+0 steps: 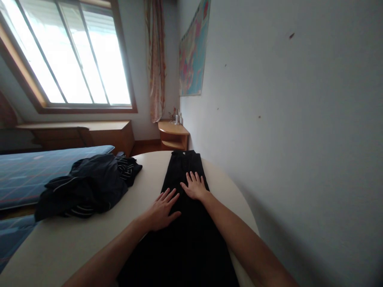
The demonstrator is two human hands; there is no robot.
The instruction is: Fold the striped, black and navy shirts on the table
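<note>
A pair of black trousers (185, 239) lies stretched lengthwise over a round white table (143, 175), with the waistband at the far end and the near end running out of view. On its left side my left hand (163, 211) rests flat, fingers spread. My right hand (195, 186) lies a little farther up, near the right edge of the cloth, also flat with the fingers apart. Neither hand grips anything.
Crumpled dark clothes (89, 183) with striped trim lie at the table's left edge. Beyond them is a blue checked mattress (54, 163). A wall (284, 159) runs close along the right. A corner shelf (173, 128) and a low wooden cabinet (110, 131) stand behind.
</note>
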